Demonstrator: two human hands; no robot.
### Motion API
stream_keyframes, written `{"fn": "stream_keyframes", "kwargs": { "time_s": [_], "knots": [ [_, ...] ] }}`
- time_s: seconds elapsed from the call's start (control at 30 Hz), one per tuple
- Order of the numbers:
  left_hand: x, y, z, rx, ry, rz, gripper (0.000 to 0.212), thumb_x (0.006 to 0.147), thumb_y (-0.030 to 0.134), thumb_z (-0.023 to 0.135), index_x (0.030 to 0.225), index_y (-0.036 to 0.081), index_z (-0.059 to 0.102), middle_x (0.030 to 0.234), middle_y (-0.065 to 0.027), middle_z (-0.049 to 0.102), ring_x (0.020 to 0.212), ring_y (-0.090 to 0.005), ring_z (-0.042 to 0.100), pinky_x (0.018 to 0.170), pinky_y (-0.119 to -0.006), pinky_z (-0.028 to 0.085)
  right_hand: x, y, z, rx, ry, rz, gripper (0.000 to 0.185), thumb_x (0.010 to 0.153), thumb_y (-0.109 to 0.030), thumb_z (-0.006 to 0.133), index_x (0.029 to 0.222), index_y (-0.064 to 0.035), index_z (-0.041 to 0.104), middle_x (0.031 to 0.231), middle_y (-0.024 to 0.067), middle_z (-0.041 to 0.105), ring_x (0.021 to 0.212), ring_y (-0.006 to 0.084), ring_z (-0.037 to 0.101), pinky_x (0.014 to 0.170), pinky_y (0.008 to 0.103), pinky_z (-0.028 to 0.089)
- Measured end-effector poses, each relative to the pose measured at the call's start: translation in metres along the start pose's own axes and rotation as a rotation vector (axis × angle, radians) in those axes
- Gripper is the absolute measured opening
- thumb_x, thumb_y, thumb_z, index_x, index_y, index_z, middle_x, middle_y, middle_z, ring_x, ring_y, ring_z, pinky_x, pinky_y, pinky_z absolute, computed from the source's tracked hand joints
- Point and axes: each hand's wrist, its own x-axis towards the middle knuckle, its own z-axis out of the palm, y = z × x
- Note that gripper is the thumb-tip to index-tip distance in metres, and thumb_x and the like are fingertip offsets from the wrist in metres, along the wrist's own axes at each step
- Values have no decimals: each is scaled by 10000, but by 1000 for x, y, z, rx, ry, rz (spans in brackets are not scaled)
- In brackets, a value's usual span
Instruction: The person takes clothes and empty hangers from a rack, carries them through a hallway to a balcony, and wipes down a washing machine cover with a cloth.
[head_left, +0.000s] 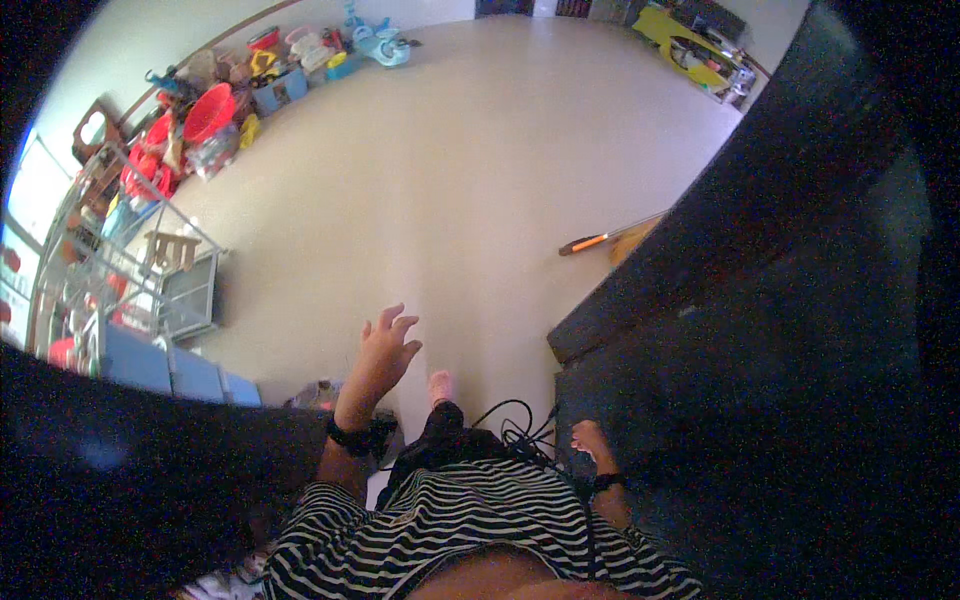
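My left hand (386, 346) hangs over the pale floor (465, 187), fingers apart and nothing in it. A black band (360, 436) circles that wrist. Lower on the right, my right hand (591, 438) is beside a tall dark panel (720, 300), its fingers curled. Whether it touches the panel or holds something small is unclear. Between the hands, one foot in a pink sock (440, 386) shows below dark trousers (444, 424). Black cables (525, 435) lie looped near the panel's base.
On the left stand a metal rack (161, 202), a small wooden stool (172, 247) and blue panels (176, 367). Toys and red baskets (210, 112) line the far left wall. An orange-handled tool (589, 244) lies by the panel. A yellow-green unit (679, 52) stands far right.
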Motion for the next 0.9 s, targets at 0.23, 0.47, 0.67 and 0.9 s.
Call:
{"fn": "stream_keyframes", "kwargs": {
  "time_s": [0.23, 0.47, 0.67, 0.9],
  "knots": [
    [37, -58, -21, -85, -13, 12, 403, 831, 207, 642, 1207, 105, 541, 1331, -145, 455, 1217, -349, 456, 1041, -599, 277, -71, 26, 55, -422, 220, 144, 150, 871, -187, 543, 932, -73, 621, 784, 85, 650, 614, 232, 639, 501, 337, 507],
    [98, -120, -22, -128, -134, -88, 387, 832, 218, 639, 1192, 105, 557, 1326, -145, 462, 1219, -336, 455, 1035, -575, 298, -34, -41, 100, -552, 254, 229, 160, 864, -202, 558, 934, -73, 622, 786, 81, 651, 635, 227, 644, 520, 329, 510],
    [213, -137, 0, -148, -136, -22, 383, 833, 213, 632, 1191, 105, 552, 1319, -147, 463, 1227, -335, 448, 1033, -570, 302, 61, -111, 75, -596, 255, 188, 171, 858, -216, 570, 937, -74, 623, 787, 78, 651, 653, 222, 649, 536, 322, 512],
    [367, -136, -21, -116, -90, 18, 370, 841, 175, 620, 1194, 99, 541, 1318, -135, 460, 1169, -317, 501, 1037, -559, 302, 212, -217, 7, -1008, 141, -124, 185, 851, -231, 585, 940, -74, 624, 789, 73, 652, 674, 217, 654, 554, 314, 515]
  ]
}}
